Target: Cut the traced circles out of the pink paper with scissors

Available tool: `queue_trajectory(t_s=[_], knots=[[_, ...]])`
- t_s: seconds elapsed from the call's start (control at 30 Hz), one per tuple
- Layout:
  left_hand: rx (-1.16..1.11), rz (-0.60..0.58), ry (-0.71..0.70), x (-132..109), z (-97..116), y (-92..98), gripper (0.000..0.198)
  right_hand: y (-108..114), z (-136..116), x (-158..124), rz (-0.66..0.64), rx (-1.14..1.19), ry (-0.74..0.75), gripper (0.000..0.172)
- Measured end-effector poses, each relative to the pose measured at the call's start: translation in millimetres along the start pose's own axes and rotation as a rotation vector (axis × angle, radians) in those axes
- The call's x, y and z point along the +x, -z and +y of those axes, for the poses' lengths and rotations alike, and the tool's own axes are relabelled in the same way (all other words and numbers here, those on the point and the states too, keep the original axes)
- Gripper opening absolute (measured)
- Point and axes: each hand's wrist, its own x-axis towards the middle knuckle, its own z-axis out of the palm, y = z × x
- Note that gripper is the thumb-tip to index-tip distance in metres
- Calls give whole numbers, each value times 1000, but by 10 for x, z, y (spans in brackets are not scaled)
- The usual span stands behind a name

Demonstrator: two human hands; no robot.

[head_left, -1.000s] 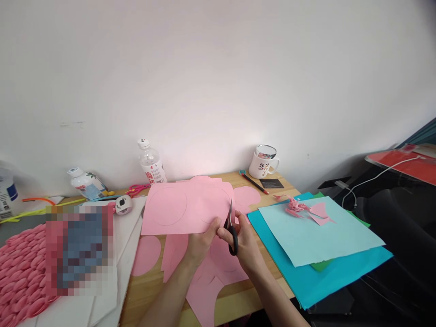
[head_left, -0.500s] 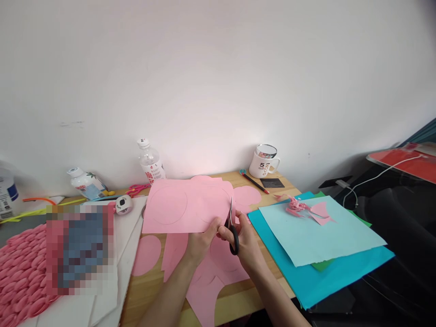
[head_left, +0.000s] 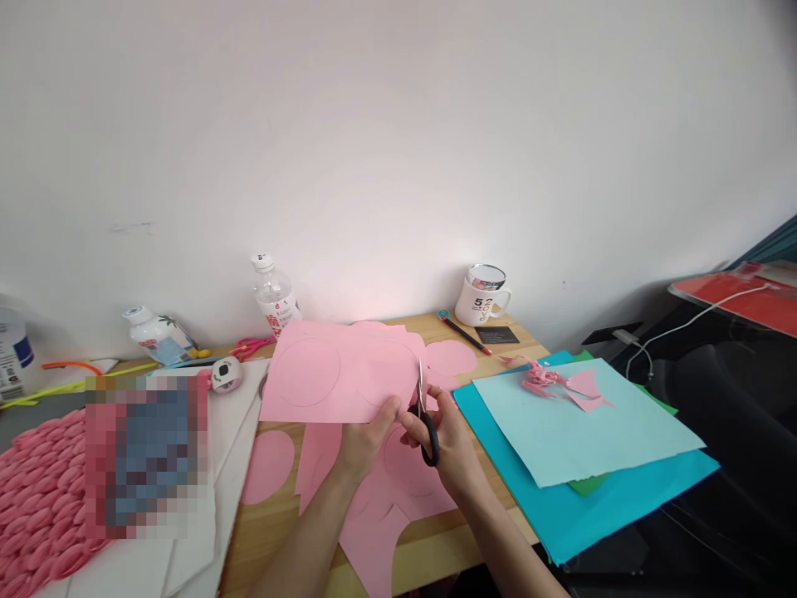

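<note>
Pink sheet (head_left: 336, 374) held up off the tabletop (head_left: 274, 523), over its middle, tilted back toward the wall, with two faint circles drawn on the near face. Pinched at the lower right edge by the left hand (head_left: 364, 440), thumb on the front, fingers behind. Scissors (head_left: 424, 415) gripped in the right hand (head_left: 452, 444), fingers and thumb closed through the black loops, blades pointing up and set into the sheet's right edge just beside the right-hand circle. Blades close together; how far apart, impossible to tell.

Flat on the tabletop under both hands: pink offcuts (head_left: 374, 531), overlapping, reaching the near edge. Just left of these, a pink disc (head_left: 267, 465). Behind the scissors, partly hidden by the held sheet, a rounded pink piece (head_left: 452, 359).

Toward the right edge: a pale blue sheet (head_left: 579, 423) on a green sheet (head_left: 585, 486) on a turquoise sheet (head_left: 598, 507), the stack hanging over the right edge. On the pale blue sheet's far end, curled pink scraps (head_left: 548, 378).

At the far right corner: a white mug (head_left: 482, 299), upright, near the wall; in front of it a pencil (head_left: 464, 332) lying aslant and a black card (head_left: 496, 335).

Along the far edge, left of the held sheet: a clear bottle (head_left: 275, 297) upright, pink-handled scissors (head_left: 252, 345), a second bottle (head_left: 155, 332) on its side. Nearer, white sheets (head_left: 230, 423) and, at the left edge, a pink knitted mat (head_left: 37, 490).
</note>
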Motion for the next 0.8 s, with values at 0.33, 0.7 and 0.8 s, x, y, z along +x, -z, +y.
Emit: queue_trajectory(t_s=[0.33, 0.7, 0.8], knots=[[14, 133, 19, 13, -57, 32, 27, -1, 111, -39, -71, -12, 12, 67], [-30, 122, -12, 12, -24, 15, 34, 30, 56, 1, -176, 97, 58, 80], [-16, 129, -49, 10, -32, 16, 35, 25, 51, 3, -155, 76, 45, 82]])
